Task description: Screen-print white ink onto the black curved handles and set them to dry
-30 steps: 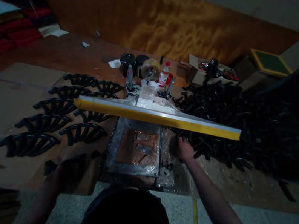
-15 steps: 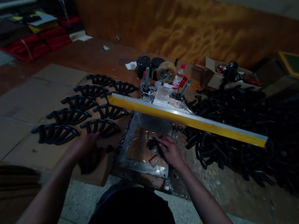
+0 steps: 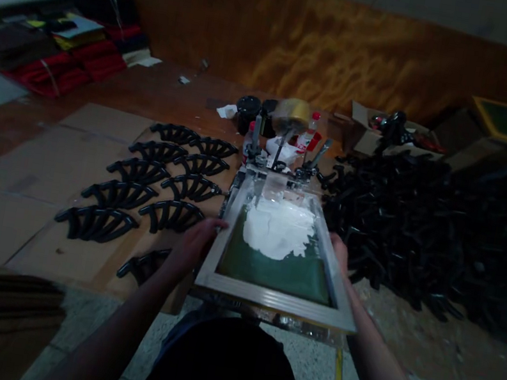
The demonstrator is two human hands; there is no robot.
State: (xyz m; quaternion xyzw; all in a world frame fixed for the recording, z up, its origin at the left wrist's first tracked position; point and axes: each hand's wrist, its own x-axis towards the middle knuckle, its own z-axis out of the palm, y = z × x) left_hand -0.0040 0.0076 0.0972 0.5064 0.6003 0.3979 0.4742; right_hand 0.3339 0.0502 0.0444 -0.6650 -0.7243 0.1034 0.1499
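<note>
- In the middle of the worktop (image 3: 168,88), directly before the person, is a rectangular frame (image 3: 276,299), its far end reaching metal clamps (image 3: 305,173).
- The left hand (image 3: 196,240) is at the frame's left rail, fingertips seemingly touching it. The right hand (image 3: 339,251) is at the outer side of the right rail, its fingers mostly hidden. Whether either grip is closed on the frame, I cannot tell.
- For good handling, both side rails are best guided evenly, so that the frame stays level and the paste does not creep; fingers should stay off the stretched sheet.
- The rails look like flat grey metal. Inside, the green sheet (image 3: 275,275) is smooth and taut. White paste (image 3: 278,230), thick and creamy with a ragged near edge, covers much of its far part.
- To the left, glossy black curved pieces (image 3: 193,186), ribbed like fans, lie in rows on flat brown cardboard (image 3: 75,150). One more is partly hidden by the left forearm.
- To the right is a tangled dark heap (image 3: 399,221) of shiny, bent black parts.
- Beyond the clamps are a round tape roll (image 3: 293,112), a red-capped bottle (image 3: 311,125) and black tubs (image 3: 248,111).
</note>
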